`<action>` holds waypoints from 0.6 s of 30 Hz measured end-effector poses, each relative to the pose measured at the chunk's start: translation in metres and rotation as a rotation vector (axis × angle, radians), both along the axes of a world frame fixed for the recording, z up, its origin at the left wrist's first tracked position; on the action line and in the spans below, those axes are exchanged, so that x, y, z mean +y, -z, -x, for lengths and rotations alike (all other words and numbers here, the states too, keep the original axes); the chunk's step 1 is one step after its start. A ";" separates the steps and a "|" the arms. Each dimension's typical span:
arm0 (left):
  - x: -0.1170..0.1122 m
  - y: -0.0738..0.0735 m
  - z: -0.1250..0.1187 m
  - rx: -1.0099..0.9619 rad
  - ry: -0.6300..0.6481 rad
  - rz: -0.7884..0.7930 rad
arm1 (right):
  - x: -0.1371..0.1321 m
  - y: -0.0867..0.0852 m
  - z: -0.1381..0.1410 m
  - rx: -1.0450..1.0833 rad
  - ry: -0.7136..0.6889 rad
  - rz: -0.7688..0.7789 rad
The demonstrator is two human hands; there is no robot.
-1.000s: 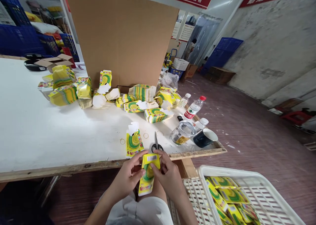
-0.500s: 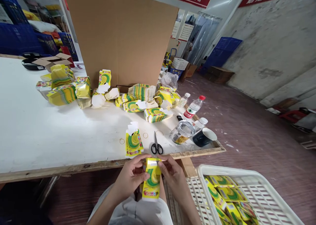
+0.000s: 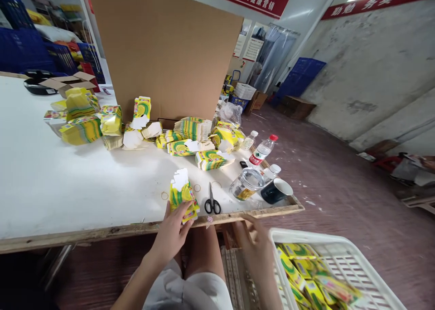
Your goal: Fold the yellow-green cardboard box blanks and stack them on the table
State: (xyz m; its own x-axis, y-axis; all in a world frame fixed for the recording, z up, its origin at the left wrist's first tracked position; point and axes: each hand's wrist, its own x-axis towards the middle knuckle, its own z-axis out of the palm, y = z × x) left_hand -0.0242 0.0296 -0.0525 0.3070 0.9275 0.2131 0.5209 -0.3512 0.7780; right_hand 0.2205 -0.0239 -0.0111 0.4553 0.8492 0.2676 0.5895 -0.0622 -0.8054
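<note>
My left hand is at the table's front edge, its fingers on top of a small stack of flat yellow-green cartons and its thumb at the near edge, pinching a carton. White flaps stick out at the stack's far end. My right hand, smeared by motion, is beside the white basket with fingers apart and nothing in them. Inside the basket a blurred yellow carton lies or falls over several folded cartons. Black-handled scissors rest just right of the stack.
Bundles of flat cartons line the back of the white table before a tall cardboard sheet. At the right corner stand a clear jar, a dark mug and a red-capped bottle. Rubber bands lie near the stack.
The carton both hands held over the lap has left them; a blurred carton now shows in the basket. My left hand moved forward to the stack, my right hand moved right.
</note>
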 end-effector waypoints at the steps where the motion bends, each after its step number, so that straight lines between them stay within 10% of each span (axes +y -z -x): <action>1: -0.001 -0.001 -0.001 -0.003 0.022 0.015 | 0.014 0.014 0.018 0.066 -0.054 0.026; 7: -0.003 -0.009 0.005 -0.115 0.073 0.088 | 0.065 0.055 0.086 0.339 -0.227 0.023; 14: -0.007 -0.020 0.001 -0.732 -0.284 0.180 | 0.047 0.038 0.074 0.721 -0.237 0.020; 18: -0.008 -0.031 -0.005 -1.096 -0.049 0.568 | 0.024 0.026 0.080 0.900 -0.339 0.096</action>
State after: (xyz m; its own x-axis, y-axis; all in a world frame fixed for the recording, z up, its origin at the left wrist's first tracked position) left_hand -0.0196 0.0212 -0.0214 0.1825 0.9780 -0.1013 -0.4990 0.1809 0.8475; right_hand 0.1404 -0.0001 -0.0369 0.1827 0.9733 -0.1393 -0.2470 -0.0917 -0.9647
